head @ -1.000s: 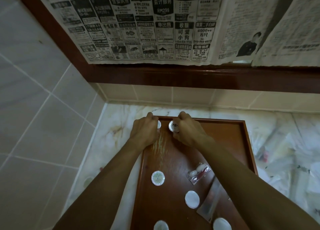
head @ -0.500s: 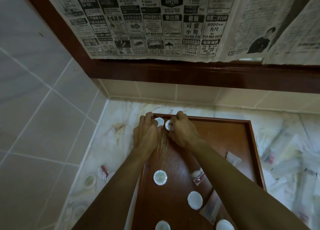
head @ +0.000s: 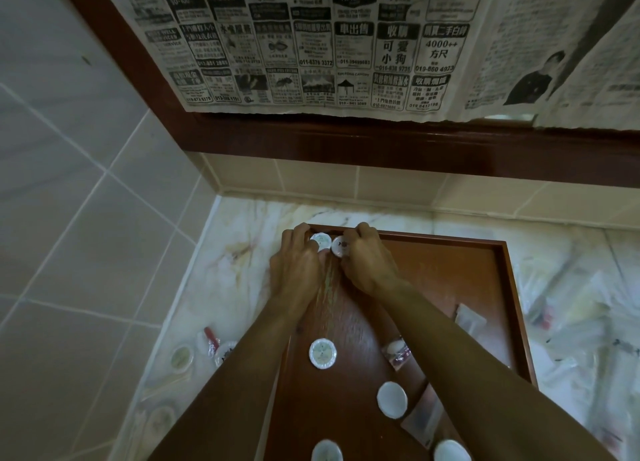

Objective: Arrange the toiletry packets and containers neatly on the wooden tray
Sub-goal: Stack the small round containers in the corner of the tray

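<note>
Since half a second ago: both hands a touch nearer the wooden tray's [head: 512,287] far left corner, two round white containers now touching side by side there. Left hand [head: 296,270] with fingers curled round the left container [head: 320,241]; right hand [head: 369,264] curled likewise round the right container [head: 339,246]. Nearer on the tray: a printed round container [head: 322,353], three more white ones toward the near edge, clear packets [head: 398,351] beside the right forearm; further packets and containers off the tray, left and right, on the marble counter [head: 242,252].
</note>
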